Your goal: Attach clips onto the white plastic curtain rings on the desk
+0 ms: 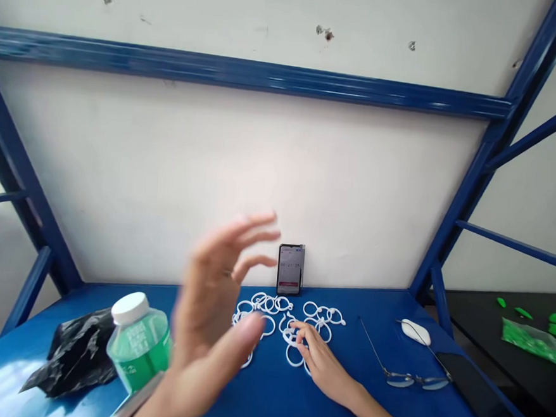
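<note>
My left hand (218,312) is raised close to the camera, blurred, with its fingers curved and apart from the thumb; nothing shows in it. Lower right, my right hand (322,361) rests over the blue tabletop, thumb and index finger closed around the edge of a white plastic ring (286,337). More white rings with small knobs, some overlapping or linked, lie around it in a right group (303,309). Another group of white rings (274,326) sits to the left, partly hidden behind my left thumb.
A phone (289,270) showing a timer leans against the white wall. At left stand a green-liquid bottle (138,341) and a black plastic bag (80,353). Eyeglasses (402,380), a white mouse (416,332) and a dark flat device (479,394) lie right. Blue frame bars surround the table.
</note>
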Motion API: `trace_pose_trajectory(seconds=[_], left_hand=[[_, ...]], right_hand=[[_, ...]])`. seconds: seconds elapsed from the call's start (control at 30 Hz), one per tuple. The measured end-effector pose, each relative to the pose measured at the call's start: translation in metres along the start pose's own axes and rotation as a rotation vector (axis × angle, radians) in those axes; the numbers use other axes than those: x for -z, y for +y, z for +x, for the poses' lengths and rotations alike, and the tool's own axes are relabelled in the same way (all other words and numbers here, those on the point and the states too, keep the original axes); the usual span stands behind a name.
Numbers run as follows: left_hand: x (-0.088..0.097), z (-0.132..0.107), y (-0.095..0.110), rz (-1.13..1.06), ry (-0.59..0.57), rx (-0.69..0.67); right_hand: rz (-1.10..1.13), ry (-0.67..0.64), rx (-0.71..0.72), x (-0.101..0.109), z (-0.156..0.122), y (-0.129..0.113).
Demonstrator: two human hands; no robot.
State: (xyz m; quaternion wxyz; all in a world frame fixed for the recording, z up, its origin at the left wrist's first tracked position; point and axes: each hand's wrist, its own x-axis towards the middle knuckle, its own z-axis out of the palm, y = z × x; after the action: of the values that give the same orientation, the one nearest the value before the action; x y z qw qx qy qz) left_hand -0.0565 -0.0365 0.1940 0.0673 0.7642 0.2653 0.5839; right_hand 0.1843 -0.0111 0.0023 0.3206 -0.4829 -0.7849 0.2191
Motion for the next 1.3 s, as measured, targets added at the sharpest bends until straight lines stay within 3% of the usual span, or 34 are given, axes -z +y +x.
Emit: trace_pose_trajectory(seconds=[0.07,0.17,0.27,0.33,0.47,0.67,0.87,1.3], left_hand=[[-0.037,-0.021,-0.018,-0.072,-0.142,0.059],[-0.084,-0.074,-0.056,0.0,-0.365,0.186],[-0.11,-0.119,-0.089,0.004,-0.479,0.268],[-0.119,-0.137,-0.101,-0.035,-0.526,0.328],[-0.127,-0.15,-0.11,-0.123,-0.486,0.423],[-0.123,-0.157,-0.116,-0.278,-0.436,0.498],[-0.122,-0.161,-0.12,-0.399,-0.395,0.568],[-0.12,-0.157,-0.106,-0.436,-0.522,0.565]], right_hand=[[-0.007,0.024,0.024,-0.002,-0.002,0.001],[0.016,0.046,0.033,-0.006,-0.004,0.002],[0.036,0.041,0.032,-0.009,-0.007,0.002],[0.036,0.035,0.04,-0.01,-0.008,0.001],[0.011,0.018,0.074,-0.011,-0.009,-0.003],[0.046,-0.007,0.068,-0.015,-0.013,-0.006],[0.211,0.139,-0.084,-0.019,-0.01,0.006],[0.426,0.239,-0.116,-0.02,-0.002,0.013]])
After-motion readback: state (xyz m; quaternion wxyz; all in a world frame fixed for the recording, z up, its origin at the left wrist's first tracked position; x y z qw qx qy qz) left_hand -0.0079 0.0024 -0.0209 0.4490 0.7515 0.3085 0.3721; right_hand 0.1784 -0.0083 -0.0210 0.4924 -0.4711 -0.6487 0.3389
